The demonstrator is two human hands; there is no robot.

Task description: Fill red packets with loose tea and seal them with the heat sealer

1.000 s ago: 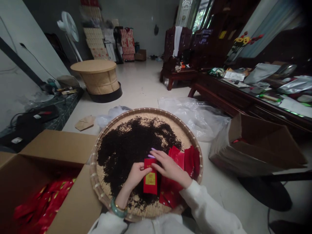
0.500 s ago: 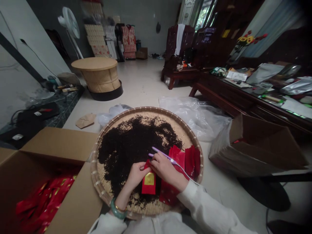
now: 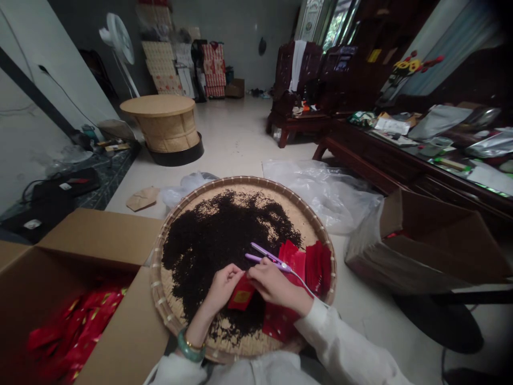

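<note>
A round woven bamboo tray (image 3: pixel 316 227) lies in front of me, with a wide heap of dark loose tea leaves (image 3: pixel 224 235) on it. My left hand (image 3: pixel 222 286) and my right hand (image 3: pixel 270 280) both pinch one small red packet with a gold label (image 3: pixel 240 295), held tilted over the near part of the tray. My right hand also grips a purple corded clamp tool (image 3: pixel 266 255) whose two arms point away from me, apart. Several empty red packets (image 3: pixel 310 262) lie on the tray's right side, next to my right hand.
An open cardboard box (image 3: pixel 100 240) at my left holds several red packets (image 3: pixel 72 334). A second cardboard box (image 3: pixel 425 240) lies on its side at the right. Clear plastic sheeting (image 3: pixel 324 192) lies beyond the tray. A dark wooden table (image 3: pixel 401 160) stands right, a round bamboo stool (image 3: pixel 164 125) farther back.
The red packet went from upright to tilted and lower in my hands. My right hand picked up the purple clamp tool, which now sticks out over the tea.
</note>
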